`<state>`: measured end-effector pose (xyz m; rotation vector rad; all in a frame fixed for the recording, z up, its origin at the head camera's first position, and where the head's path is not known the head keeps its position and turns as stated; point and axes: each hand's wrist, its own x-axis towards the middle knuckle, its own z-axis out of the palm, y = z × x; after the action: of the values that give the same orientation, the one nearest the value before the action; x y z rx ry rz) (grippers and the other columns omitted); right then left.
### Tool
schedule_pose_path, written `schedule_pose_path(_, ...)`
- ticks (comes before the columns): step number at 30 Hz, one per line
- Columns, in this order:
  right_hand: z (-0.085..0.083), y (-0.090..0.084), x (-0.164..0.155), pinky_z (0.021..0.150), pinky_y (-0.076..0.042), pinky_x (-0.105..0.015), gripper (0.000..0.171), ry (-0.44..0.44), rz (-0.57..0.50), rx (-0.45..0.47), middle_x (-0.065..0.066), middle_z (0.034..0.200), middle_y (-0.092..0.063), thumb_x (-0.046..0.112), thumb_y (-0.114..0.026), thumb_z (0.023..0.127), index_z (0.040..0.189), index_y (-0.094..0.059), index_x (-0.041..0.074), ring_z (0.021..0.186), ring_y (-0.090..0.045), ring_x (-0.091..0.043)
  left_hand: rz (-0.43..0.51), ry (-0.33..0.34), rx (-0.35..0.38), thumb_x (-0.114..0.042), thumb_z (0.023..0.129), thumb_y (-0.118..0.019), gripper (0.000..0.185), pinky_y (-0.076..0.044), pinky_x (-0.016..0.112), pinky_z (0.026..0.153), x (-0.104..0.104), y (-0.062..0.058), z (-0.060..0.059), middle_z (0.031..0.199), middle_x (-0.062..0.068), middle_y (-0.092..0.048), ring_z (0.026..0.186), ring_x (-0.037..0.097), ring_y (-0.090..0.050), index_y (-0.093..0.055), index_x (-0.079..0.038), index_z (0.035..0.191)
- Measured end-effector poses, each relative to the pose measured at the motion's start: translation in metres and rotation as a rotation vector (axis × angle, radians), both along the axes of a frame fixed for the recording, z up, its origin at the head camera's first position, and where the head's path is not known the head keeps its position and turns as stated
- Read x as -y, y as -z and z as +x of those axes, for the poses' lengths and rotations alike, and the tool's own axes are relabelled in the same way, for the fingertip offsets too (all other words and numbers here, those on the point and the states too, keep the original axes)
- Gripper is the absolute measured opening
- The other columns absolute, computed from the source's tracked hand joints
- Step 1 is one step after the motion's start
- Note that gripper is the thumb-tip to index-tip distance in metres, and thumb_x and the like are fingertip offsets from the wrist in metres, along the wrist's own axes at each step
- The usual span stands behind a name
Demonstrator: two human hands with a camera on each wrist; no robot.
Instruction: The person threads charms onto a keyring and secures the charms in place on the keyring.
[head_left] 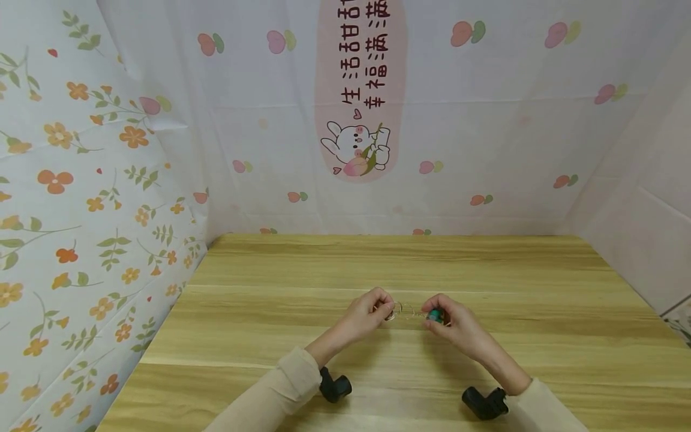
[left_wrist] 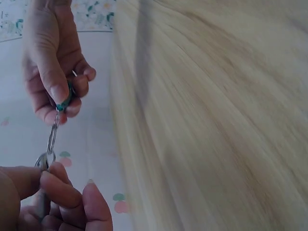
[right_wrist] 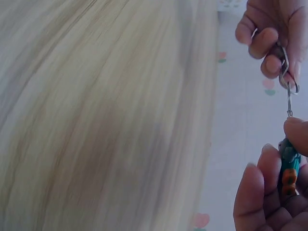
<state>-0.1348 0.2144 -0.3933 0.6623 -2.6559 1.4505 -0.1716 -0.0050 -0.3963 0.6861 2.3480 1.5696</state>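
My left hand and right hand are raised over the table, a short gap apart. The right hand pinches a green keychain charm with orange parts, its thumb on top. From the charm a short chain runs to a metal split ring, drawn out between the hands. Left fingers and thumb pinch metal linked to that ring; a grey piece shows between them in the left wrist view. Its kind cannot be made out, as the fingers cover most of it.
The wood-grain table extends around both hands. A white printed cloth hangs behind it, with a flowered cloth at the left. Black wrist-worn mounts sit near both cuffs.
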Motion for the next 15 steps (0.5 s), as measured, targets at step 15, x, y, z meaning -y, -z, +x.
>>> schedule_pose_path(15,-0.013,0.013,-0.004,0.059,-0.043,-0.023,0.014,0.031,0.554,-0.253,0.001,0.081,-0.056,0.006,-0.076,0.076,0.083,-0.063,0.009,0.07,-0.048,-0.009,-0.25,-0.022,0.002,-0.014,0.087,-0.068,0.008,-0.04,0.017,0.047,-0.003,0.018,-0.017,0.07,-0.001,-0.067,0.053,0.014,-0.061,-0.061,-0.01,0.087)
